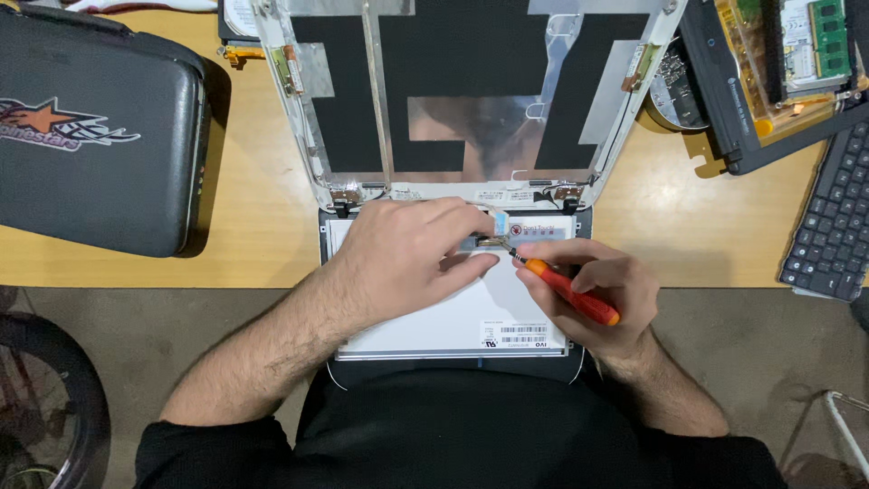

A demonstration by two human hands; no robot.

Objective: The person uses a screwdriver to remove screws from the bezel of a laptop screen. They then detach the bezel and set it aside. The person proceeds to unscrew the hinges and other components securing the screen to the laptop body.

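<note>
At the bottom of the frame the person's dark-clothed lap meets the near edge of a white display panel (453, 312), which lies flat, back side up, in the lower centre, partly on the lap and partly on the wooden bench (262, 226). The right hand (593, 290) sits at the lower right of the panel, its fingers closed around an orange-handled screwdriver (570, 292) whose thin tip points up-left toward a small metal connector (489, 241) near the panel's far edge. The left hand (407, 258) rests palm down on the panel just left of that spot; its fingers are curled together with the tips at the connector, and seem to pinch a thin strip there, though the view is too small to be sure.

Beyond the hands, in the upper centre, an opened laptop lid shell (471, 100) lies flat, lined with black patches and silver foil, hinges toward the panel. At the upper left lies a dark grey zipped case (100, 136). At the upper right lies an opened laptop base (778, 63) with a green memory module showing, and a black keyboard (833, 217) lies at the right edge.
</note>
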